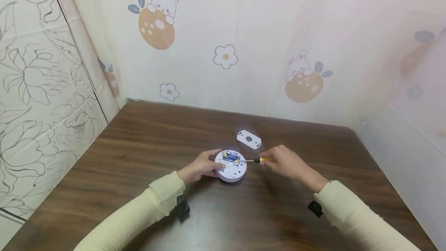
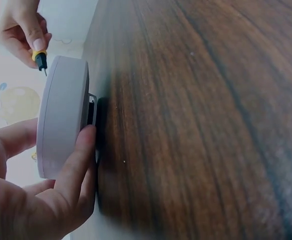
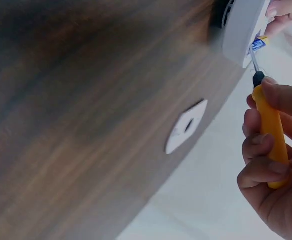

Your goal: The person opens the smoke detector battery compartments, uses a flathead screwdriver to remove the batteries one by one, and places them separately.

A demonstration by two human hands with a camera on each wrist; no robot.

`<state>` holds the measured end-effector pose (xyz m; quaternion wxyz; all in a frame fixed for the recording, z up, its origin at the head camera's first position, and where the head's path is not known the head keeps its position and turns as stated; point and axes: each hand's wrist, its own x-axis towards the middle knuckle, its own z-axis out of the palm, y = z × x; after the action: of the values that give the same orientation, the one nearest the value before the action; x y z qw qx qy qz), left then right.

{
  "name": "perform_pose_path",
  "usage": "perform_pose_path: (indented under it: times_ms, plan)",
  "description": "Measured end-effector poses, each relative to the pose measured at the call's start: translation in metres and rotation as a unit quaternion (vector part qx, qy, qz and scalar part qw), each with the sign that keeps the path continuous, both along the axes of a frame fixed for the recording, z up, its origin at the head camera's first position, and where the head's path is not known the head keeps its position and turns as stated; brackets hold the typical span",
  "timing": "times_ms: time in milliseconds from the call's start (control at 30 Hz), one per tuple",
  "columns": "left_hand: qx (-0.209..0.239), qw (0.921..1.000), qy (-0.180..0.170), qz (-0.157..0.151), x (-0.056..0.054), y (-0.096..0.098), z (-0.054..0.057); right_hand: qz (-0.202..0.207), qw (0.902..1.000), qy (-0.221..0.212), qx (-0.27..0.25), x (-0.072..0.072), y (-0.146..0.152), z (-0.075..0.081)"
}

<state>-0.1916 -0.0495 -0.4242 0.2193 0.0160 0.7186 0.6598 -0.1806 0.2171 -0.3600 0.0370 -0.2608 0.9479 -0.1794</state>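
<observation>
A round white device point(image 1: 231, 174), much like a smoke detector, is tilted with its battery side up, just over the table. Blue and yellow batteries point(image 1: 230, 157) show in its recess. My left hand point(image 1: 201, 166) grips its left edge, thumb on the top face and fingers underneath, as the left wrist view shows. My right hand point(image 1: 283, 161) holds a screwdriver point(image 3: 270, 135) by its yellow handle, fingers curled round it. Its metal shaft point(image 1: 249, 161) points left, with the tip right at the batteries.
A white oblong plate point(image 1: 249, 139) with a dark round hole in its middle lies on the wooden table point(image 1: 156, 135) behind the device. A patterned curtain point(image 1: 209, 23) hangs along the table's back edge. Black wrist cameras point(image 1: 182, 207) sit under both cuffs.
</observation>
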Motion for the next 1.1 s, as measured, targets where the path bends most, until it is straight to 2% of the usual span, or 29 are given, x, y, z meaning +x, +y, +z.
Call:
perform_pose_path:
  times_ms: [167,367,500,633,833,967,1100]
  plan:
    - [-0.003,1.0000,-0.001,0.002,0.001,0.000,0.002,0.011,0.9980,0.017,0.059,-0.002,-0.011,0.016]
    - [0.002,0.9999,0.004,0.010,0.003,-0.001,0.003,0.029,0.9903,0.047,0.127,-0.004,-0.029,0.035]
    - [0.000,0.9999,0.001,0.013,0.002,-0.001,0.002,0.039,0.9866,0.059,0.147,-0.006,-0.035,0.040]
    - [0.002,0.9999,-0.002,0.014,0.000,0.000,0.002,0.044,0.9891,0.053,0.130,-0.009,-0.033,0.039]
    - [0.006,0.9999,-0.004,0.013,-0.003,-0.001,0.003,0.050,0.9954,0.035,0.074,-0.013,-0.021,0.029]
    - [0.009,0.9999,-0.002,0.011,-0.004,-0.002,0.004,0.039,0.9989,0.009,0.026,-0.015,-0.014,0.019]
    - [0.006,0.9999,-0.001,0.009,-0.006,-0.002,0.005,0.021,0.9997,0.001,-0.008,-0.015,-0.006,0.010]
